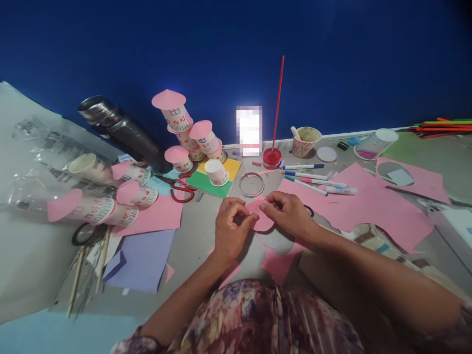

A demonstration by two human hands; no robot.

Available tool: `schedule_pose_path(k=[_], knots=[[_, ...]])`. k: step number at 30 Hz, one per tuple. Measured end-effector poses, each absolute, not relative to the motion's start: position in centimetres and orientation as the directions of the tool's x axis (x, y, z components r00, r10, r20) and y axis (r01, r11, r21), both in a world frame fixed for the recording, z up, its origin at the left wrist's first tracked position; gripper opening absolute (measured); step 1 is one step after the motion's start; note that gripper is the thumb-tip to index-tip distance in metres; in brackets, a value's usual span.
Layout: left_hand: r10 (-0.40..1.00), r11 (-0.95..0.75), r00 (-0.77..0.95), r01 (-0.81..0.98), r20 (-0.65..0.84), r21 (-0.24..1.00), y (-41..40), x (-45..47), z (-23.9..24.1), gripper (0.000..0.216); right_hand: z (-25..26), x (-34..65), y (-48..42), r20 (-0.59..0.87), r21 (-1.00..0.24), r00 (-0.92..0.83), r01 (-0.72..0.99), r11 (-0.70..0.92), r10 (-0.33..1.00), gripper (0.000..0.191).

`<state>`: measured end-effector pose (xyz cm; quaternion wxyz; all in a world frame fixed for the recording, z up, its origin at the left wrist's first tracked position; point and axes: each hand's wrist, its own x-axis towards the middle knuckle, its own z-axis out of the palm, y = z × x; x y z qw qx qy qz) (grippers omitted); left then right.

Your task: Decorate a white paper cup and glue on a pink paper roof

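Note:
Between my two hands is a round pink paper piece, held a little above the grey table. My left hand pinches its left edge between thumb and fingers. On the upper right edge, my right hand grips the same paper with its thumb on top. Just beyond the hands lies a silver ring. A decorated white paper cup stands on a green and yellow sheet. Pink paper scraps lie beneath and in front of my hands.
At the left rise stacked decorated cups with pink cone roofs, red-handled scissors and a black bottle. Several markers, large pink paper and a patterned cup occupy the right. A red stick stands upright in a red base.

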<state>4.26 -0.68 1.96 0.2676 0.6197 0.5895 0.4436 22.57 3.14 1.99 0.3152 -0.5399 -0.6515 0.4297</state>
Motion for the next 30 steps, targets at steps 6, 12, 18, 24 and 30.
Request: schedule_pose_path(k=[6,12,18,24,30], knots=[[0.989,-0.041,-0.119,0.335,0.085,0.941,-0.6,4.7,1.5,0.027,2.1,22.8,3.2,-0.048,-0.947,-0.322,0.316,0.06,0.945,0.018],[0.994,-0.07,0.107,0.485,0.02,0.872,-1.0,3.6,2.3,0.043,2.1,25.9,6.6,-0.034,-0.991,-0.054,0.134,-0.027,0.998,0.03],[0.849,-0.314,0.472,0.811,-0.237,0.493,-3.0,4.3,2.8,0.094,1.1,28.1,9.8,-0.069,-0.991,0.125,-0.121,-0.054,0.99,0.052],[0.882,-0.283,0.411,0.852,-0.229,0.441,-3.4,6.3,1.8,0.093,0.7,27.3,9.2,-0.071,-0.974,0.097,-0.221,-0.048,0.993,0.053],[0.88,-0.287,0.4,0.876,-0.254,0.387,0.2,7.9,1.6,0.022,0.7,27.6,9.4,-0.062,-0.97,0.095,-0.242,-0.037,0.994,0.052]])
